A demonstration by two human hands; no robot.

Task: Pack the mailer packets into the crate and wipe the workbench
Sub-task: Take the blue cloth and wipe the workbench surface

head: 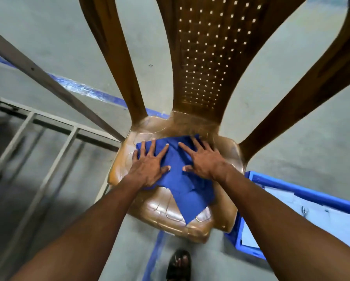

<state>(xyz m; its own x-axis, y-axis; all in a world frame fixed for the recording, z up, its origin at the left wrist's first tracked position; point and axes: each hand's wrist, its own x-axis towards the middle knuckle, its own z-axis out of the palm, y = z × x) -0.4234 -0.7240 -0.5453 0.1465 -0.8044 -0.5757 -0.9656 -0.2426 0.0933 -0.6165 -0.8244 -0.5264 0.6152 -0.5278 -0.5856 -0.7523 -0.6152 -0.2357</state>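
A blue cloth (182, 185) lies partly folded on the seat of a brown plastic chair (170, 213). My left hand (149, 163) presses flat on the cloth's left part, fingers spread. My right hand (202, 159) presses flat on its right part, fingers spread too. Neither hand grips anything. At the lower right stands a blue crate (291, 186) on the floor, with white mailer packets (303, 220) lying inside it.
The chair's perforated back (206, 57) and arms rise toward the top. A grey metal frame (48, 126) stands at the left. Blue tape lines (85, 89) run across the grey floor. A foot in a dark sandal (179, 264) is at the bottom.
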